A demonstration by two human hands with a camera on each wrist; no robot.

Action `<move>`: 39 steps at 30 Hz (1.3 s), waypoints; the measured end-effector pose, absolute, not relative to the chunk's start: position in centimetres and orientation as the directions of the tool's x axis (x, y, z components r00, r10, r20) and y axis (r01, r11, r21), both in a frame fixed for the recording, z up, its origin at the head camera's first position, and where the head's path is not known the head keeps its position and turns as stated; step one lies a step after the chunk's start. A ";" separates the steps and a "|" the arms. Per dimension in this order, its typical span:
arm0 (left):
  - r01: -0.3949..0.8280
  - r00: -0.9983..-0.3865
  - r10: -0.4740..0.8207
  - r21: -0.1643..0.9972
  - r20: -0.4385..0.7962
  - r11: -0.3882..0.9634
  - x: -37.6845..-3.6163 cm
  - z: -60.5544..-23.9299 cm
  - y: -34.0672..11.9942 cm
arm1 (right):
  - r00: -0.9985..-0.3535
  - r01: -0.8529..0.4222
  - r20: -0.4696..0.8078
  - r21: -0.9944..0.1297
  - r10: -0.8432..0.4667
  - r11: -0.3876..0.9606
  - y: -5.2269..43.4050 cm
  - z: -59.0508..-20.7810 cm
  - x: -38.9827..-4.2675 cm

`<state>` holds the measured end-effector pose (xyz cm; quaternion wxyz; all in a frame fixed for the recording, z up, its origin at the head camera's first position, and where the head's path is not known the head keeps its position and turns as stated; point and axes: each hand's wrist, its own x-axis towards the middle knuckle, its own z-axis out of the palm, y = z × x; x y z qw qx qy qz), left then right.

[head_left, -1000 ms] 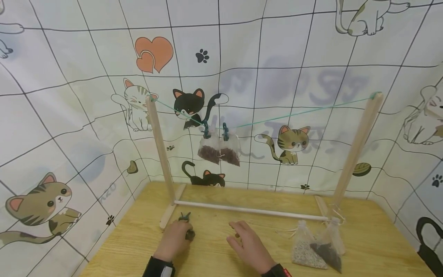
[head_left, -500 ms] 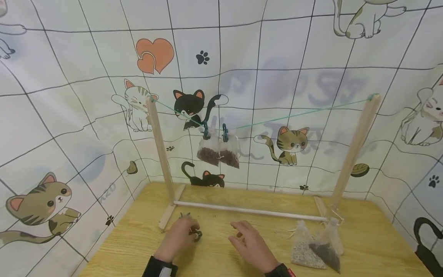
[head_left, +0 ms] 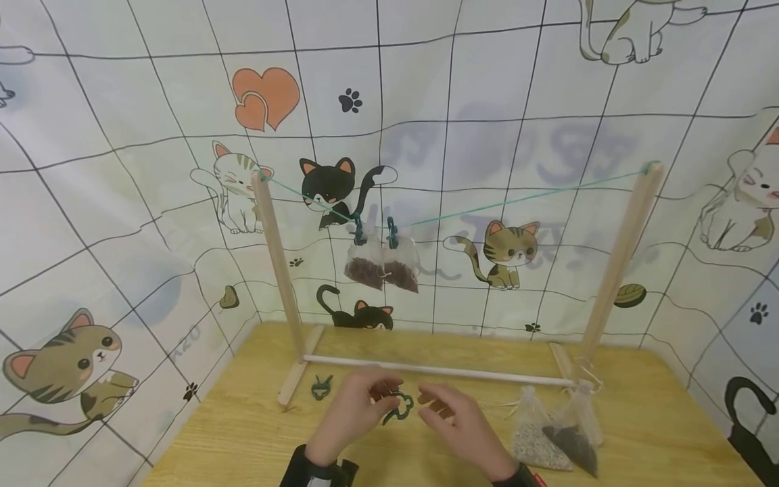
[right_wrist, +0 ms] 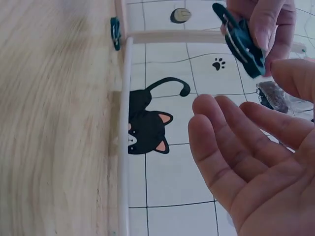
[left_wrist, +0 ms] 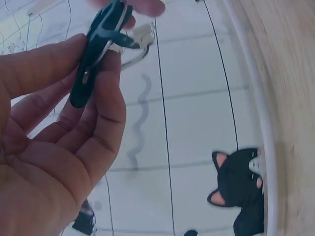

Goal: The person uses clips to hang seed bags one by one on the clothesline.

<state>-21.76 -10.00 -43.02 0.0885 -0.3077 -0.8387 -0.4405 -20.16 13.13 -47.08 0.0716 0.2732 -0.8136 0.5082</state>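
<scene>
At the far left, a wooden left post (head_left: 276, 257) stands on the table (head_left: 243, 419). A white bar (head_left: 487, 375) runs from it behind the hands, and I think it could get in the way of a low reach back. Near the post lies a loose clip (head_left: 321, 387). The left hand (head_left: 353, 409) was covering it a moment ago. Now that hand has come over to the middle, with its thumb and fingers pinching a held clip (head_left: 399, 406) up off the table. That puts the held clip where both hands can get at it. Further back, two brown bags (head_left: 364, 272) hang clipped on a green string (head_left: 505, 203). Next comes the right hand (head_left: 459, 423), just beside the held clip but not touching. Its fingers are softly bent, wide from the thumb, and hold nothing. Past it, a pale bag (head_left: 535, 439) and a dark bag (head_left: 578, 443) overlap near the right post (head_left: 623, 257).
</scene>
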 end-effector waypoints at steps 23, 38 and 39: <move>0.615 -0.772 0.470 0.688 0.427 0.385 -22.0 -43.6 -8.2 | -0.966 -0.104 0.089 -0.993 -0.245 0.047 14.9 -46.3 -20.4; 0.657 -0.750 0.409 0.661 0.520 0.362 -21.7 -43.7 -7.7 | -0.948 -0.087 0.066 -0.995 -0.311 0.053 15.5 -46.3 -20.5; 0.656 -0.751 0.404 0.663 0.522 0.361 -21.7 -43.7 -7.7 | -0.952 -0.102 0.071 -0.990 -0.296 0.093 15.8 -46.3 -20.6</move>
